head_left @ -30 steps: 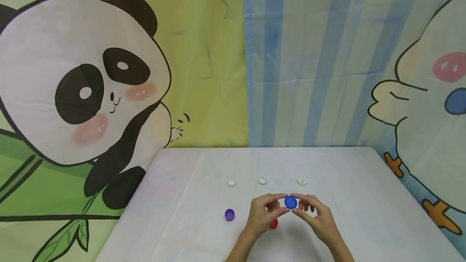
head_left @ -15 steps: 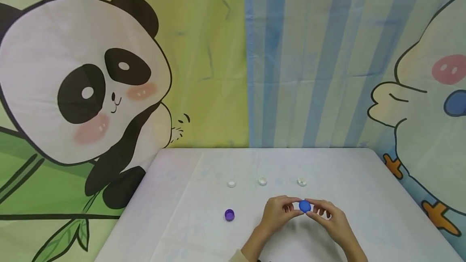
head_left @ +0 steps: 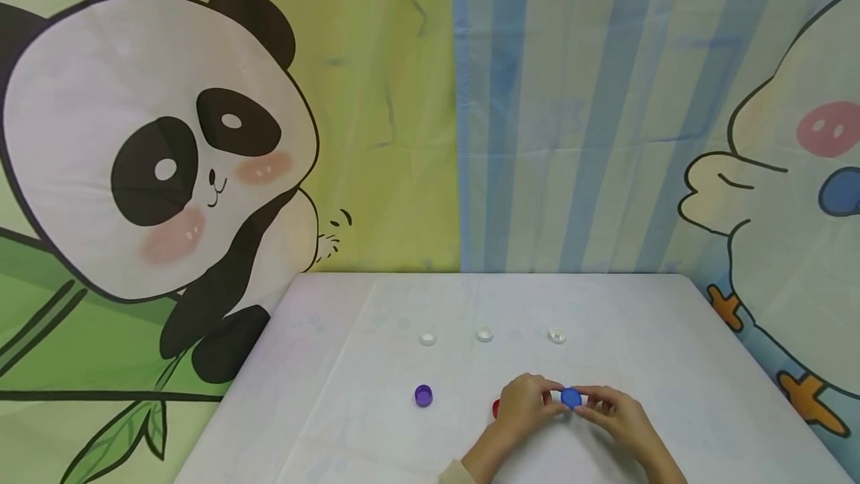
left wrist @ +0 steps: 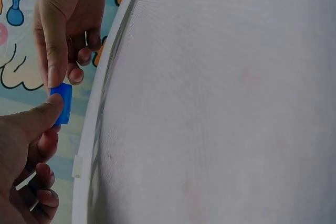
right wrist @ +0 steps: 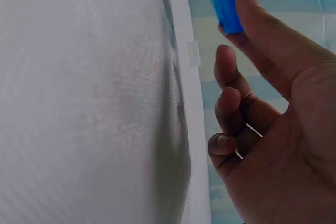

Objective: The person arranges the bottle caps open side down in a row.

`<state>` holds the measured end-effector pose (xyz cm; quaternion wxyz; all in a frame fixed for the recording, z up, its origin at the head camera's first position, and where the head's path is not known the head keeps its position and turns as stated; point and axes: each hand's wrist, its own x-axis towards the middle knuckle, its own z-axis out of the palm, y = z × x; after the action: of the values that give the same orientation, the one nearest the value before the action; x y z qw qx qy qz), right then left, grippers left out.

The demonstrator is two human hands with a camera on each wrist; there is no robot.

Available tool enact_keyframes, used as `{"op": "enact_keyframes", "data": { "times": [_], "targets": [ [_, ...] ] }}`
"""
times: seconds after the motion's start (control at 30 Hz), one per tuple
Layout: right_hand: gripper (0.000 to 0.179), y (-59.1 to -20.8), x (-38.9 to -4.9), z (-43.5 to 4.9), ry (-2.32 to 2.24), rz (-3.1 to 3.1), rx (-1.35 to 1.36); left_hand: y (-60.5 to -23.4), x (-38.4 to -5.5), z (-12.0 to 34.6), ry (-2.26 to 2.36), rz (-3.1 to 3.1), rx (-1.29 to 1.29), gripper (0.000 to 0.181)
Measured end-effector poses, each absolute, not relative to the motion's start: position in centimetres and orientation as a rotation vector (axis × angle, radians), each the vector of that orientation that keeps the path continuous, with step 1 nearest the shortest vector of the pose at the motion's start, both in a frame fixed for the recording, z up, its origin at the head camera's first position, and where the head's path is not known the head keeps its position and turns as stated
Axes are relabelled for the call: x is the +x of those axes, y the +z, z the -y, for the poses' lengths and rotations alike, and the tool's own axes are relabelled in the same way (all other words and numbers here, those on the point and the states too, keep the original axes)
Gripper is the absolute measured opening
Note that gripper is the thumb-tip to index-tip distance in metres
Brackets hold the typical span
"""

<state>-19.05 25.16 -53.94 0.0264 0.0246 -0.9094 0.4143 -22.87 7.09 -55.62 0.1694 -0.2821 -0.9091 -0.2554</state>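
Note:
Both hands pinch one small blue bottle cap (head_left: 571, 397) between them, just above the white table. My left hand (head_left: 526, 407) has its thumb and finger on the cap's left side; my right hand (head_left: 623, 420) does the same on the right. In the left wrist view the blue cap (left wrist: 64, 104) appears side-on, the left thumb lying across it. The right wrist view has the cap (right wrist: 226, 8) between the right thumb and finger, the other fingers loosely bent. Behind the left hand a red cap (head_left: 496, 408) is mostly hidden. A purple cap (head_left: 423, 396) lies further left.
Three small white round pieces, one at left (head_left: 427, 338), one in the middle (head_left: 484, 334) and one at right (head_left: 556, 335), lie in a row further back on the table (head_left: 349, 364). Behind it hangs a printed cloth (head_left: 390, 95) with a panda.
Both hands have moved right and nearer the person, lowering in view, with the blue cap still pinched between them. The purple cap and white pieces have stayed put.

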Motion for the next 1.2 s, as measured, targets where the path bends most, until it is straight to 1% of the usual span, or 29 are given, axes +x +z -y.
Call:
{"op": "enact_keyframes", "data": {
  "times": [0.3,0.53,0.83,1.07,1.2],
  "targets": [
    [0.035,-54.7,-19.1,-25.6,1.256,2.857,0.141,-55.6,-22.6,-7.5,-0.613,2.653,-0.811,0.026],
    [0.035,-55.1,-19.1,-25.8,1.256,2.883,0.101,-55.8,-22.3,-7.5,-0.570,2.669,-0.824,0.026],
    [0.034,-55.3,-18.9,-25.9,1.237,2.902,0.113,-56.0,-22.2,-7.7,-0.554,2.703,-0.812,0.027],
    [0.034,-55.4,-18.9,-25.9,1.194,2.884,0.179,-55.9,-22.2,-7.7,-0.543,2.701,-0.806,0.026],
    [0.033,-55.4,-19.1,-25.9,1.199,2.903,0.142,-56.0,-22.2,-7.7,-0.534,2.693,-0.806,0.026]
  ]
}}
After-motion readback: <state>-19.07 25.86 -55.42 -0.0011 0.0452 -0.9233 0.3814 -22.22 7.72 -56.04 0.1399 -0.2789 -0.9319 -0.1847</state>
